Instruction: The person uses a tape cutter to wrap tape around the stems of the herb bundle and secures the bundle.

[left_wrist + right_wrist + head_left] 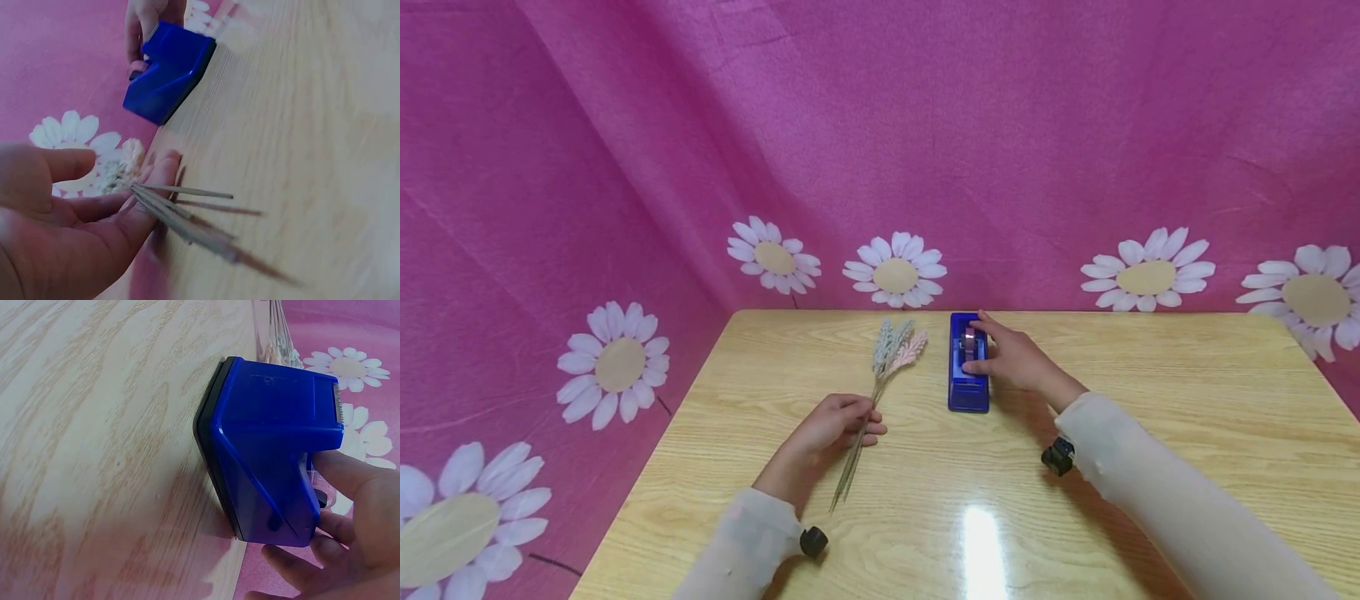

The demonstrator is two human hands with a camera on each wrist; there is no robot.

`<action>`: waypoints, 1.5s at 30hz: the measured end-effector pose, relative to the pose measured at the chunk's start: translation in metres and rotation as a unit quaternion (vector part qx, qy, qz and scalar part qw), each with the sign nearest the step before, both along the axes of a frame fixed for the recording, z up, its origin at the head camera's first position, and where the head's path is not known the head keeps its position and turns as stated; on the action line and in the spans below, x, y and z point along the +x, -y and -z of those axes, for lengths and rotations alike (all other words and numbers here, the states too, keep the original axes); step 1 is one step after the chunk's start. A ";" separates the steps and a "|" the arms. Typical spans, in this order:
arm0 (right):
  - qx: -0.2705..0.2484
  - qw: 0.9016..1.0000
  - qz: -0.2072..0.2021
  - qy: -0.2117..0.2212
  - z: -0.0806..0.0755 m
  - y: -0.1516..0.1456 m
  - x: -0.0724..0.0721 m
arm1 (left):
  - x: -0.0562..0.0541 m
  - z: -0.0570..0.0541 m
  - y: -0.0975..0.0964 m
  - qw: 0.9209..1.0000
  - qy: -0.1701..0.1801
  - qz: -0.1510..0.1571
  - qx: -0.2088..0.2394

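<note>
A small bunch of dried-looking flower stalks, with pale grey-green and pink heads (895,346) and thin brown stems (181,219), lies across the fingers of my left hand (846,421). That hand's thumb (69,164) stands apart from the stems, and the fingers are fairly straight. To the right is a blue tape dispenser (968,392) with a roll of tape in it. My right hand (1018,354) grips it from the right side, thumb toward the near end and fingers at the far end. In the right wrist view the thumb sits below the dispenser's serrated cutter (338,403).
The light wooden table (1187,400) runs back to a pink cloth (1000,150) with large white daisies, which also hangs along the left side. A bright reflection shines on the near tabletop. Small black wrist cameras (813,542) are on both wrists.
</note>
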State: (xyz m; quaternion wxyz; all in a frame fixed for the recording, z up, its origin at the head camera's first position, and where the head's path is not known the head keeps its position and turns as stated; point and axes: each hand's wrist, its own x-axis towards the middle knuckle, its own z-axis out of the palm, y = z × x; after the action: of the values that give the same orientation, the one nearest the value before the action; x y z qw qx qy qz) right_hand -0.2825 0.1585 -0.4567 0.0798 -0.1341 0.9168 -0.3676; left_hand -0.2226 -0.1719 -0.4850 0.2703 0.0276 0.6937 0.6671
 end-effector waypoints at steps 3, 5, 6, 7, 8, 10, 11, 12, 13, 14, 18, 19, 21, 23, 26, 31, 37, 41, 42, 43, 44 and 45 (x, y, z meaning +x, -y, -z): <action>0.001 1.000 0.000 0.003 0.001 -0.001 0.000 | 0.002 0.003 -0.007 0.999 0.011 -0.035 0.031; 0.002 1.000 0.000 0.005 0.001 -0.001 -0.001 | 0.003 0.005 -0.012 0.996 0.022 -0.062 0.055; 0.001 1.000 0.000 0.007 0.000 -0.001 -0.001 | 0.004 0.006 -0.015 0.995 0.025 -0.074 0.066; 0.000 1.000 0.001 0.009 0.001 -0.001 -0.001 | 0.004 0.006 -0.018 0.993 0.028 -0.087 0.076; 0.000 1.000 0.002 0.011 0.000 -0.001 -0.001 | 0.005 0.006 -0.020 0.991 0.029 -0.097 0.087; 0.000 1.000 0.002 0.012 0.000 -0.002 -0.001 | 0.006 0.006 -0.025 0.987 0.035 -0.116 0.106; 0.000 1.000 0.003 0.013 0.000 -0.002 -0.001 | 0.007 0.006 -0.028 0.985 0.035 -0.123 0.114; 0.000 1.000 0.003 0.014 0.000 -0.002 -0.001 | 0.007 0.006 -0.030 0.984 0.036 -0.129 0.121; 0.000 1.000 0.003 0.014 0.000 -0.002 -0.001 | 0.008 0.005 -0.032 0.982 0.037 -0.134 0.128; -0.001 1.000 0.003 0.014 0.000 -0.002 -0.001 | 0.008 0.005 -0.034 0.981 0.038 -0.137 0.134; -0.002 1.000 0.002 0.014 0.000 -0.002 0.000 | 0.010 0.005 -0.041 0.976 0.042 -0.147 0.153; -0.002 1.000 0.002 0.014 0.000 -0.002 0.000 | 0.010 0.005 -0.042 0.976 0.042 -0.148 0.156; -0.002 1.000 0.002 0.014 0.000 -0.003 0.000 | 0.010 0.005 -0.045 0.975 0.038 -0.150 0.161; -0.002 1.000 0.002 0.014 0.000 -0.003 0.000 | 0.009 0.006 -0.047 0.974 0.034 -0.151 0.163; -0.004 1.000 0.002 0.014 0.001 -0.003 0.000 | 0.006 0.007 -0.049 0.974 0.029 -0.151 0.166; -0.003 1.000 0.004 0.015 0.001 -0.003 0.000 | 0.004 0.008 -0.051 0.974 0.024 -0.150 0.166; -0.005 1.000 0.000 0.010 0.001 -0.003 0.000 | 0.004 0.007 -0.059 0.975 0.000 -0.157 0.156; -0.008 1.000 0.001 0.010 0.000 -0.003 0.000 | 0.008 0.007 -0.062 0.975 -0.014 -0.158 0.155; -0.008 1.000 0.001 0.011 0.000 -0.002 0.000 | 0.009 0.008 -0.063 0.975 -0.017 -0.159 0.155; -0.008 1.000 0.001 0.011 0.000 -0.002 0.001 | 0.009 0.008 -0.063 0.975 -0.021 -0.158 0.155; -0.009 1.000 0.001 0.011 -0.001 -0.002 0.001 | 0.010 0.008 -0.063 0.975 -0.023 -0.158 0.155; -0.009 1.000 0.001 0.012 -0.001 -0.002 0.001 | 0.010 0.008 -0.063 0.975 -0.026 -0.158 0.154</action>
State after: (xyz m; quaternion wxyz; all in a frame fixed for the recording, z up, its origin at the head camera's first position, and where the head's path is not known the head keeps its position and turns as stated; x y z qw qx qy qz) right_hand -0.2815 0.1604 -0.4558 0.0890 -0.1299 0.9127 -0.3771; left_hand -0.2121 -0.1090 -0.4931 0.1357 -0.0237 0.5854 0.7990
